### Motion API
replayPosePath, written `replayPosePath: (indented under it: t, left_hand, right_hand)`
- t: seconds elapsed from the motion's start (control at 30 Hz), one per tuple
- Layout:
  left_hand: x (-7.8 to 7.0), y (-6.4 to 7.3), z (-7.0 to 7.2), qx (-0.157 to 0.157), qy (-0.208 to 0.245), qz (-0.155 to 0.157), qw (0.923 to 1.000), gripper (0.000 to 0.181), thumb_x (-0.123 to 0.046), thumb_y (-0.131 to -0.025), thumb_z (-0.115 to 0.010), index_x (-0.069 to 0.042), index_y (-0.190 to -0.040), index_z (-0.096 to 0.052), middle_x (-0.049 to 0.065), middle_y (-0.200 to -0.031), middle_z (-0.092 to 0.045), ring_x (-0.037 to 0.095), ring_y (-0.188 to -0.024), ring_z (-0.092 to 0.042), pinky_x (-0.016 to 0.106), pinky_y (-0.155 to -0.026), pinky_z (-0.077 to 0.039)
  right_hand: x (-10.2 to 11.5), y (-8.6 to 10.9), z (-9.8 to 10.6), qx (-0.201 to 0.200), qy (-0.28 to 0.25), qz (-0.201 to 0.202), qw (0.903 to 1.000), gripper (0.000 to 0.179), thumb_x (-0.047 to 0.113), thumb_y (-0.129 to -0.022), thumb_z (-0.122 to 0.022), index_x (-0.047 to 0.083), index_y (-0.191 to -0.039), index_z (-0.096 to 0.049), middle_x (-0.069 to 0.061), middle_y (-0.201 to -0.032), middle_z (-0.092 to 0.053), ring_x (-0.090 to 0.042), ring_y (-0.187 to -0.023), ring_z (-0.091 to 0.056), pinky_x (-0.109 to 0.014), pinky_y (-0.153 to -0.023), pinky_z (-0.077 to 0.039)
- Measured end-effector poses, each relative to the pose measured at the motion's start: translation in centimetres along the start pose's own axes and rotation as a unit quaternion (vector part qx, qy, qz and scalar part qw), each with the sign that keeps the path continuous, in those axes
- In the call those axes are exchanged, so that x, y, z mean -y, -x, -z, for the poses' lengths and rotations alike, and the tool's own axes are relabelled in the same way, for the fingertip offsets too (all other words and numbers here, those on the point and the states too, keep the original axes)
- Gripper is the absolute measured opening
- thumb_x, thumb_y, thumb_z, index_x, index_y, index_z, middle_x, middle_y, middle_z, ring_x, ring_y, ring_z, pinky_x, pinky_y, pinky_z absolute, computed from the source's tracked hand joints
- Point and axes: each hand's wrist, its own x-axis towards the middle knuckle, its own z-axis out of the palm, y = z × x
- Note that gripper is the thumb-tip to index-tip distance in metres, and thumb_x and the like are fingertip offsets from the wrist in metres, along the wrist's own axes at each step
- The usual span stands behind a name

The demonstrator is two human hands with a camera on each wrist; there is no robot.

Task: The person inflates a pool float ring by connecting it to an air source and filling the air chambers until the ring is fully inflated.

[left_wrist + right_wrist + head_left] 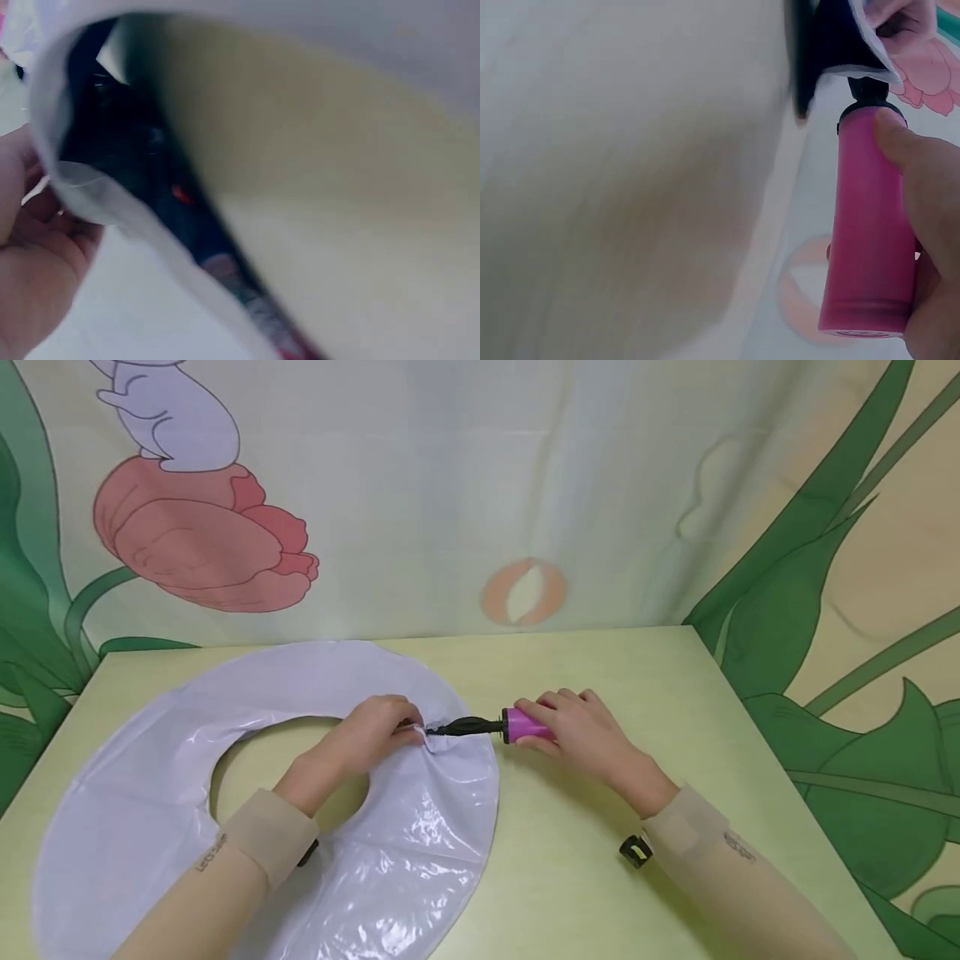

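Note:
A pale, glossy swim ring [405, 860], wrinkled and not firmly filled, lies at the left and middle of the table. With curled fingers, my left hand [375, 731] pinches the ring near its valve, at the inner edge of its right side. My right hand [581, 731] grips the pink barrel of a hand pump [523, 725], its thumb laid along the barrel in the right wrist view. From the pump a black, ribbed stem [468, 727] runs left to the pinched spot; its tip is hidden by the left fingers. The left wrist view shows the ring's raised inner edge [142, 217] beside the fingers.
The light yellow table [600, 893] ends at a curtain [420, 510] printed with a flower and an animal. Printed green leaves [795, 610] stand beyond the right edge. Both forearms wear long beige sleeves [742, 868], with a small black device under each wrist.

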Motion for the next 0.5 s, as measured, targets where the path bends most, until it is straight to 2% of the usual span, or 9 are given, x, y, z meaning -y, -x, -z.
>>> replayPosePath:
  t: [0.07,0.13,0.23,0.3,0.4,0.5]
  left_hand:
    - [-0.5,0.2,0.2,0.007,-0.008,0.008,0.9999,0.020,-0.016,-0.086,-0.074,-0.003,-0.099,-0.068,0.005,-0.093,-0.061,0.023,-0.089,-0.057,0.037,-0.083,-0.046]
    - [-1.1,0.4,0.4,0.001,-0.014,0.001,0.9999,0.029,-0.016,-0.087,-0.072,0.000,-0.109,-0.065,0.011,-0.101,-0.059,0.028,-0.096,-0.054,0.040,-0.087,-0.043]
    - [-2.2,0.5,0.3,-0.007,0.009,-0.019,0.9998,0.043,-0.020,-0.089,-0.069,0.003,-0.123,-0.056,0.018,-0.112,-0.054,0.031,-0.102,-0.050,0.043,-0.091,-0.040]
    - [-3.1,0.4,0.1,-0.005,0.012,-0.021,0.9997,0.043,-0.026,-0.094,-0.063,0.001,-0.127,-0.054,0.017,-0.114,-0.053,0.030,-0.103,-0.050,0.044,-0.090,-0.040]
    - [-4.3,0.1,-0.2,0.007,-0.010,0.006,0.9999,0.045,-0.038,-0.100,-0.050,-0.003,-0.127,-0.055,0.013,-0.113,-0.053,0.028,-0.102,-0.050,0.045,-0.087,-0.040]
    - [-5.0,-0.2,-0.7,0.019,-0.057,0.046,0.9971,0.043,-0.043,-0.102,-0.040,-0.007,-0.119,-0.057,0.010,-0.101,-0.053,0.028,-0.095,-0.051,0.045,-0.081,-0.041]
  right_hand:
    - [0.2,0.4,-0.1,0.008,-0.015,-0.015,0.9997,0.053,0.056,-0.091,-0.057,0.023,-0.132,-0.057,-0.003,-0.108,-0.064,-0.022,-0.095,-0.056,-0.041,-0.074,-0.040]
    - [0.4,0.7,-0.3,0.013,-0.026,-0.026,0.9993,0.053,0.056,-0.092,-0.055,0.022,-0.133,-0.056,-0.002,-0.108,-0.063,-0.021,-0.095,-0.056,-0.041,-0.074,-0.039]
    - [0.7,0.9,-0.4,0.014,-0.032,-0.038,0.9987,0.054,0.056,-0.092,-0.054,0.022,-0.133,-0.055,-0.002,-0.108,-0.063,-0.020,-0.094,-0.055,-0.041,-0.075,-0.039]
    - [1.0,1.0,-0.4,0.013,-0.035,-0.043,0.9984,0.054,0.056,-0.092,-0.054,0.021,-0.133,-0.055,-0.002,-0.108,-0.062,-0.020,-0.094,-0.056,-0.041,-0.075,-0.040]
    - [1.7,0.9,-0.3,0.007,-0.036,-0.044,0.9983,0.054,0.057,-0.093,-0.051,0.020,-0.133,-0.055,-0.002,-0.108,-0.062,-0.020,-0.095,-0.057,-0.041,-0.075,-0.041]
    - [2.5,0.8,-0.2,0.005,-0.034,-0.041,0.9986,0.055,0.058,-0.094,-0.048,0.020,-0.132,-0.055,-0.002,-0.109,-0.062,-0.020,-0.096,-0.057,-0.042,-0.075,-0.041]
